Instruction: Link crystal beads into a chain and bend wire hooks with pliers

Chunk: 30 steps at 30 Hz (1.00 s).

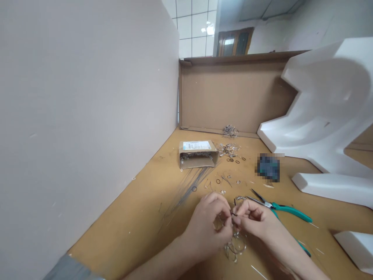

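Note:
My left hand (210, 225) and my right hand (258, 221) meet low in the middle of the view. Fingertips of both hands pinch close together around a thin dark piece (234, 214), whose exact kind is mostly hidden by the fingers. Beneath the hands, several thin metal rings (236, 245) lie or hang in a loose tangle; I cannot tell whether they join the held piece. A pair of needle-nose pliers (291, 211) with teal handles lies just right of my right hand, jaws apart and one handle partly behind the forearm.
A small open cardboard box (198, 161) stands beyond my hands, with thin wires (189, 190) spread before it. Dark rings (218, 181) and metal bits (230, 149) are scattered about. White foam (314, 128) borders the right; a pale panel (101, 116) rises on the left.

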Each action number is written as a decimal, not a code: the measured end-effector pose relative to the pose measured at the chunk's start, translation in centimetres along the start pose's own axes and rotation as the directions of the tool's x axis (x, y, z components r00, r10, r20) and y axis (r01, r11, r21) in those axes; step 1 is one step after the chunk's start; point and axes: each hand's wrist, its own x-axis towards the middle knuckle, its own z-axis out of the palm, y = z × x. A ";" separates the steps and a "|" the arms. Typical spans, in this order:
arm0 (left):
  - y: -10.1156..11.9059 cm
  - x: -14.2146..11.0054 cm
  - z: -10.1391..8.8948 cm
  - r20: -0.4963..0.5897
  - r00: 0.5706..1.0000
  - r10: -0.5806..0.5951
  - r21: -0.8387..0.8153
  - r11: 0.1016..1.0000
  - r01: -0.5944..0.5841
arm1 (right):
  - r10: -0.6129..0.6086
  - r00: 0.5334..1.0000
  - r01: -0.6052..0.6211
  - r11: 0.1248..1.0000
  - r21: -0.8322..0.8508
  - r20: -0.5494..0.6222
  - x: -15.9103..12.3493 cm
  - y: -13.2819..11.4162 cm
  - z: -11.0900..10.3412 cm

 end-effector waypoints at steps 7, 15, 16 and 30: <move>-0.1 -0.4 -0.1 0.072 0.986 -0.150 -0.086 0.984 0.156 | -0.084 0.995 0.090 0.991 -0.095 0.061 0.0 0.1 -0.6; 0.4 -0.1 0.4 0.169 0.961 -0.219 -0.263 0.930 0.258 | -0.206 0.976 0.218 0.902 -0.372 0.073 -0.4 -0.4 -0.7; 0.3 0.0 0.6 0.176 0.958 -0.229 -0.308 0.911 0.274 | -0.248 0.967 0.249 0.873 -0.419 0.059 -0.4 -0.4 -0.6; -0.9 0.3 1.2 0.295 0.907 -0.300 -0.604 0.677 0.421 | -0.679 0.726 0.558 0.490 -0.670 0.108 -0.5 0.7 -0.5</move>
